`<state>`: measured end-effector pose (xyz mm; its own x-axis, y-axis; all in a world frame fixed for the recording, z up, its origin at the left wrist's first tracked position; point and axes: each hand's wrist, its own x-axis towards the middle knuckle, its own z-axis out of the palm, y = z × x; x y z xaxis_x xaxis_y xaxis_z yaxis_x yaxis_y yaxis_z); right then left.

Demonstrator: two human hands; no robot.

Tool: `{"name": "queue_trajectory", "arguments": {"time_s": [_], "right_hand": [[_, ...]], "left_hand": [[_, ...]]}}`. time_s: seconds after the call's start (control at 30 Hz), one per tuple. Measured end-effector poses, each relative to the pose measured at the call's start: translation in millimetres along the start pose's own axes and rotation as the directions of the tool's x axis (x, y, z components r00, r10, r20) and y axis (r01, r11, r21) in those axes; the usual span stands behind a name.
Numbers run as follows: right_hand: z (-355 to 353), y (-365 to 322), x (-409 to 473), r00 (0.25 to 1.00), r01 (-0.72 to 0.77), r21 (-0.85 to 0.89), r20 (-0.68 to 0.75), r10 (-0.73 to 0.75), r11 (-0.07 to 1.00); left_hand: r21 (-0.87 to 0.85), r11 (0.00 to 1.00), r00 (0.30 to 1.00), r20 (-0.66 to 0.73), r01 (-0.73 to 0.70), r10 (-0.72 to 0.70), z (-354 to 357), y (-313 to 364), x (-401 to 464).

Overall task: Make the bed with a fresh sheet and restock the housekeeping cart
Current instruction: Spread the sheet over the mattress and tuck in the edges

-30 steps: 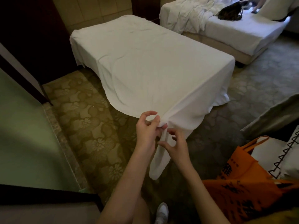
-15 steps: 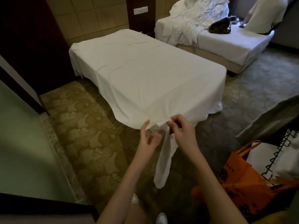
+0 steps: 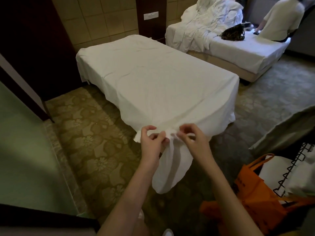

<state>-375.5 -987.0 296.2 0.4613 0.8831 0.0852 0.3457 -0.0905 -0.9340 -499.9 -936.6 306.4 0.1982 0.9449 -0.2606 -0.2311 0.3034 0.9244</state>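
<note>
Pinching gathered corner of white sheet point(image 3: 153, 79) with left hand point(image 3: 152, 145) and right hand point(image 3: 194, 142); long axis toward 11 o'clock, tail hanging at 6.

Carpet point(image 3: 95, 133) left of bed point(image 3: 153, 74) open; orange bag point(image 3: 252, 188) crowds right.

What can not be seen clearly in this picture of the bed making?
- Head view: the gathered sheet corner, hidden between the left hand and right hand.
- The mattress, covered by the sheet.
- The orange bag, cut off by the lower right edge.
</note>
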Motion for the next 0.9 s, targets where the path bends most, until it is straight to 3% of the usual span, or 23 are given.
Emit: {"name": "queue_trajectory", "arguments": {"time_s": [0.17,0.33,0.47,0.53,0.6,0.7,0.8,0.9], "right_hand": [[31,32,-30,0.998,-0.052,-0.168,-0.041,0.045,0.984],[48,25,-6,0.977,0.083,-0.222,-0.176,-0.123,0.972],[36,20,5,0.968,0.196,-0.21,-0.115,-0.224,0.958],[27,9,9,0.972,0.213,-0.167,-0.069,-0.227,0.963],[21,-8,17,0.977,0.198,-0.099,-0.054,-0.204,0.975],[19,-36,34,0.985,0.167,-0.033,-0.044,-0.168,0.985],[20,-54,47,0.984,0.175,-0.055,0.002,-0.176,0.983],[21,-63,55,0.984,0.177,-0.05,0.031,-0.176,0.983]], "left_hand": [[-0.263,0.958,0.991,-0.033,0.117,-0.13,9,23,11],[-0.303,0.947,0.993,-0.02,0.106,-0.118,13,35,14],[-0.322,0.946,0.995,-0.073,0.038,-0.065,6,43,22],[-0.233,0.971,0.998,-0.057,-0.05,0.038,-3,42,27],[-0.014,0.994,0.993,0.034,-0.113,0.113,-16,30,22],[0.298,0.947,0.983,0.171,-0.116,0.067,-30,1,-1],[0.37,0.926,0.979,0.203,-0.073,-0.004,-28,-19,-10],[0.423,0.898,0.987,0.146,-0.12,0.063,-19,-21,-3]]}}
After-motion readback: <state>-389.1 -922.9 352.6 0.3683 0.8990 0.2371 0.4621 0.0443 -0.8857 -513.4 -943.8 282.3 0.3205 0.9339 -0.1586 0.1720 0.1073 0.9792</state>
